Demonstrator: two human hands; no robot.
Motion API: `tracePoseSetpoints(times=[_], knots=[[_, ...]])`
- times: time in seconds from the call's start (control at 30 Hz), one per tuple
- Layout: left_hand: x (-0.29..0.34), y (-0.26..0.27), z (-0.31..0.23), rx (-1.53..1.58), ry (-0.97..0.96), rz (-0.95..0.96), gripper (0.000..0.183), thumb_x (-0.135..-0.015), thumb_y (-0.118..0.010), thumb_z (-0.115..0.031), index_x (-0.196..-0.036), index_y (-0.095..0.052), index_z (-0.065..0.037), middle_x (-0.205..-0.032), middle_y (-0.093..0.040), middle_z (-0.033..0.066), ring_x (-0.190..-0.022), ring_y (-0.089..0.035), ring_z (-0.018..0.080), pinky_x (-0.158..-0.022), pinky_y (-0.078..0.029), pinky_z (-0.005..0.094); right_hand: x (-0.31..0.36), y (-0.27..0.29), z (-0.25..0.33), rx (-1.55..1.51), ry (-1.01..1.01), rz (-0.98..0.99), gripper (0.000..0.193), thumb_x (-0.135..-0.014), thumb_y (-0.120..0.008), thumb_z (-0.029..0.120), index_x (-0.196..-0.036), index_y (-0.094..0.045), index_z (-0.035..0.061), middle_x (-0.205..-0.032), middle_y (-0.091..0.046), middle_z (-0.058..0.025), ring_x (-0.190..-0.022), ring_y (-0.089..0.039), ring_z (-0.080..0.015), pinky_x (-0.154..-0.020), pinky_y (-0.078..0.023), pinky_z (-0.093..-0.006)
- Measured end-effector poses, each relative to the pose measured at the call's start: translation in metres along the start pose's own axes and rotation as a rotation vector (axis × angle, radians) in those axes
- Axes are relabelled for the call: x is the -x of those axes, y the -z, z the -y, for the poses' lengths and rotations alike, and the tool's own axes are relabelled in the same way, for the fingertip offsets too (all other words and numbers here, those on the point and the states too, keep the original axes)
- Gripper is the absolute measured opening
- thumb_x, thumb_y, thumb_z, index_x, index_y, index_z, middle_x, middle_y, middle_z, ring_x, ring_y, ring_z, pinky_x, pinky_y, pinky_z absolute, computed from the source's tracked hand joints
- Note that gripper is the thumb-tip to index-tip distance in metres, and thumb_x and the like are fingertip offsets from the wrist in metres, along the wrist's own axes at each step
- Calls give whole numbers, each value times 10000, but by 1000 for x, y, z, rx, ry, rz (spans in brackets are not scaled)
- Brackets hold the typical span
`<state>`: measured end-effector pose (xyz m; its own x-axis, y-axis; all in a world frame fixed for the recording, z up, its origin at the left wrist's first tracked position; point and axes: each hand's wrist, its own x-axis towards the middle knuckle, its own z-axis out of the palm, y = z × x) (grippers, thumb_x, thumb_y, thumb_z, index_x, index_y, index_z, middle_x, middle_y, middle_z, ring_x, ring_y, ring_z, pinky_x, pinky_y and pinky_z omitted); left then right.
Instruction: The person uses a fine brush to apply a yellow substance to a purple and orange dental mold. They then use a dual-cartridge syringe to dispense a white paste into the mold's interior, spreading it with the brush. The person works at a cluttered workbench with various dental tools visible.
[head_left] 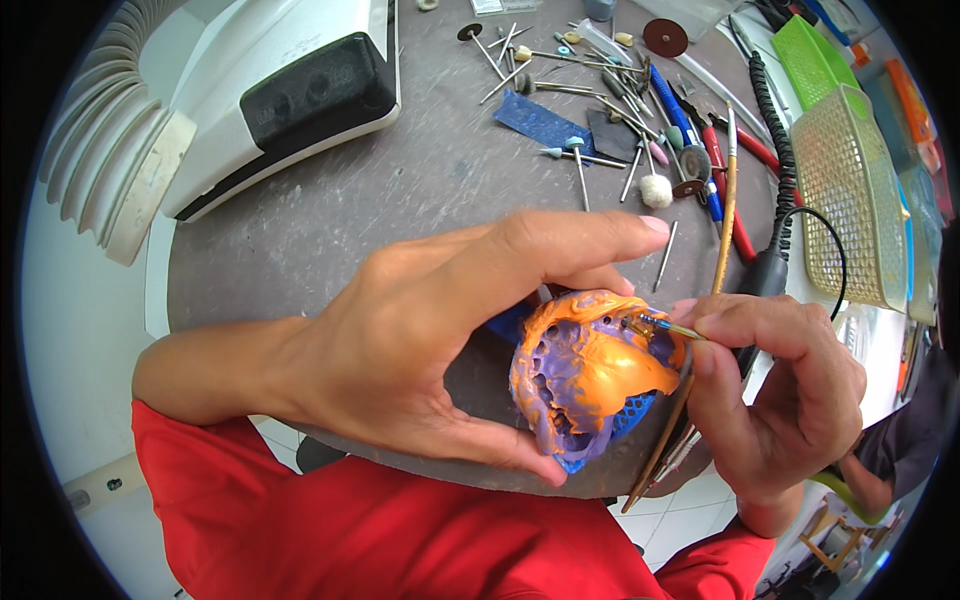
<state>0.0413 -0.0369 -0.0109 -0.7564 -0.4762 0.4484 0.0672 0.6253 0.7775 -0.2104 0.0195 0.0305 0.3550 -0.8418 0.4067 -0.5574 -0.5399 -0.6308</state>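
The left hand [410, 325] is spread in a wide curve around an orange and purple mould [605, 372] in a blue tray [632, 412], by the near edge of the table [450, 180]. The right hand [780, 385] is pinched closed on a slim metal tool [676, 329], its tip at the upper-right hollows. The step seems to be fine work on one hollow; the next move likely calls for a still mould and light fingertip control.
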Motion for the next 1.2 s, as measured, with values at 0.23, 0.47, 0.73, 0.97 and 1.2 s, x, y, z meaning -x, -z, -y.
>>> tracePoseSetpoints(times=[0.23, 0.47, 0.73, 0.97, 1.2], knots=[[-1, -1, -1, -78, 37, -5, 978, -649, -966, -252, -1406, -444, 81, -1401, -564, 269, -1119, -702, 355, -910, -584, 396, -5, -8, 0, 56, 65, -6, 165, -755, -703, -100, -903, -633, -81, -846, -727, -210, -779, -730, -261, -708, -568, -304], [0, -3, -1, -108, 51, -31, 947, -653, -958, -295, -1381, -476, 71, -1363, -601, 270, -1079, -722, 339, -863, -580, 370, -6, -15, 0, 60, 27, 27, 171, -714, -709, -102, -869, -642, -72, -846, -730, -217, -771, -730, -253, -698, -564, -298], [1, -3, 1, -121, 59, -17, 962, -660, -953, -301, -1393, -457, 73, -1382, -588, 273, -1064, -732, 308, -830, -564, 345, -9, -18, 2, 101, -10, 34, 153, -701, -720, -85, -839, -659, -57, -817, -729, -189, -752, -730, -238, -687, -553, -291], [0, -1, 1, -157, 61, 18, 1000, -661, -950, -313, -1425, -426, 65, -1397, -592, 249, -1077, -713, 296, -864, -513, 354, -16, -15, 2, 50, -75, 112, 151, -681, -737, -56, -819, -678, -41, -796, -725, -162, -737, -732, -243, -676, -551, -290], [-4, 4, 3, -131, 95, 68, 1029, -659, -949, -322, -1435, -404, 77, -1358, -626, 241, -1059, -712, 285, -851, -499, 348, -15, -10, -10, -119, -126, 130, 142, -690, -730, -33, -826, -693, -38, -807, -728, -156, -753, -733, -241, -676, -550, -289]])
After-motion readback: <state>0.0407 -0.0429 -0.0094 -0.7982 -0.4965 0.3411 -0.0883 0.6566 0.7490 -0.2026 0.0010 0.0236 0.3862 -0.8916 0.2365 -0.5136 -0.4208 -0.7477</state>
